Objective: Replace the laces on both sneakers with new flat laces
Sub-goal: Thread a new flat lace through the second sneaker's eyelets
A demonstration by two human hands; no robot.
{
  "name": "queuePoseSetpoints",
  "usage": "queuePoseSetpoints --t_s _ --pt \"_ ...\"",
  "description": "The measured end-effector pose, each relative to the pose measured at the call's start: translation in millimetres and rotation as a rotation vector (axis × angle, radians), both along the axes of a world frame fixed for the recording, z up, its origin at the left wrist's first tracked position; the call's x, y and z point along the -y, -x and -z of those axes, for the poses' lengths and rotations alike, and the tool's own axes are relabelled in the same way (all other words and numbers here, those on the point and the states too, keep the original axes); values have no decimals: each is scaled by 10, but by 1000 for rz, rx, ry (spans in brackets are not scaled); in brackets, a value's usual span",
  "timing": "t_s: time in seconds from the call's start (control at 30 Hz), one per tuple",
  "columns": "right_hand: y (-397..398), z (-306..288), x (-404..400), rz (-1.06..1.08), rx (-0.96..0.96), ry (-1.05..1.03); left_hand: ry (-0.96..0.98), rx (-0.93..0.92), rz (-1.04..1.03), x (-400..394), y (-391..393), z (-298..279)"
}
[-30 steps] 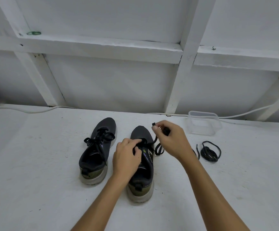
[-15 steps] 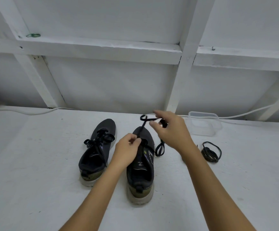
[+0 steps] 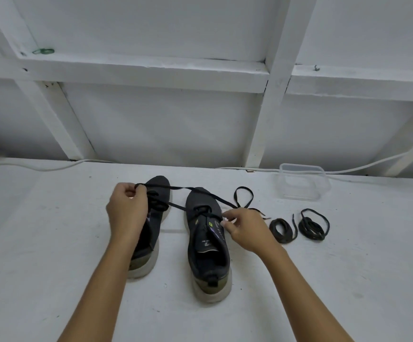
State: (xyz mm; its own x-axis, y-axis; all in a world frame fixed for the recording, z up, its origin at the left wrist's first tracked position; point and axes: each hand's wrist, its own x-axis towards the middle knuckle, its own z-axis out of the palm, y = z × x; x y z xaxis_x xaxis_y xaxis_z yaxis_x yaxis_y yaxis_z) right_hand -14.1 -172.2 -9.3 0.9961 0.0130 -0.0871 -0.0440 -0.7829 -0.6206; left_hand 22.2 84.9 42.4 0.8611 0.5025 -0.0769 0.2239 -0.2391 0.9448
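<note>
From the head view, the left hand (image 3: 126, 213) pinches the old black lace (image 3: 180, 188), drawn taut from the right sneaker (image 3: 206, 245) lying between the hands, while the right hand (image 3: 246, 229) pinches that lace at the eyelets. The left sneaker (image 3: 156, 218), under the left hand, looks fully laced. Two coiled laces (image 3: 299, 228) lie just beyond the right hand, so I judge the job barely begun, with relacing of both shoes left.

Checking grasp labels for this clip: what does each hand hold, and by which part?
Left hand grips the old black lace at a pulled-out loop. Right hand pinches that lace beside the right sneaker's eyelets.
</note>
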Motion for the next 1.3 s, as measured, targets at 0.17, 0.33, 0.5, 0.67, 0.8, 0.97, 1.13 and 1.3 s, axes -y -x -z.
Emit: queuePoseSetpoints --t_s 0.17,0.33,0.5,0.67,0.8,0.97,1.13,1.3 --pt "-27 8 -29 1 -35 54 -440 -31 -74 -294 21 78" --pt "-3 -118 18 24 -28 -92 -623 -205 -25 -479 66 165" --pt "-30 -452 30 26 54 -242 -664 310 267 -27 158 -20" --pt "-44 -828 77 -5 115 -375 -799 146 968 623 178 -84" --pt "-8 -980 172 -37 139 -392 -752 232 917 909 167 -111" --pt "37 -908 416 -10 -42 -6 -274 50 359 683 50 -76" --pt "73 -851 366 -28 -65 -23 -531 204 577 433 86 -30" --pt "18 -963 114 -140 -35 -29 -624 454 997 729 166 -98"
